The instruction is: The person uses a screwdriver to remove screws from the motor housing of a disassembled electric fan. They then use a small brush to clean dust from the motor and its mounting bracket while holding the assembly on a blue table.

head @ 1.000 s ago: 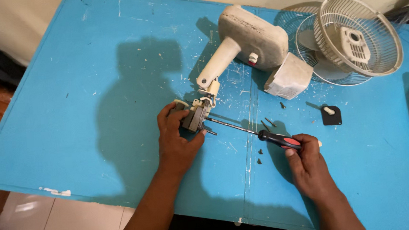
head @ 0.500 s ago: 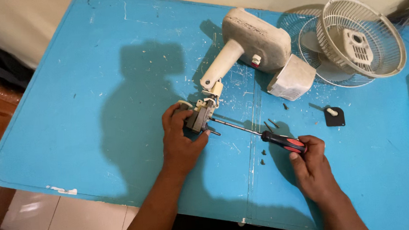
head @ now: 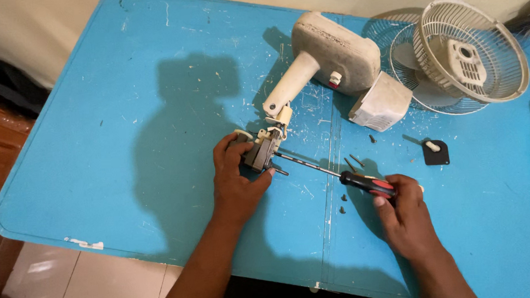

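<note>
My left hand [head: 235,179] grips a small dark fan motor [head: 258,153] at the end of the cream fan neck [head: 287,93], which joins the dirty cream fan base [head: 335,52]. My right hand [head: 405,213] holds a screwdriver with a red and black handle [head: 366,183]; its long shaft [head: 307,165] points left and its tip meets the motor. Both lie on a blue folding table [head: 125,132].
A white motor cover [head: 380,102] lies beside the base. Fan grilles [head: 468,53] rest at the back right. Loose screws [head: 353,160] and a small black plate [head: 435,152] lie near the screwdriver. The table's front edge is close below my arms.
The hands, motor and screwdriver hold the same pose; only the view has shifted slightly.
</note>
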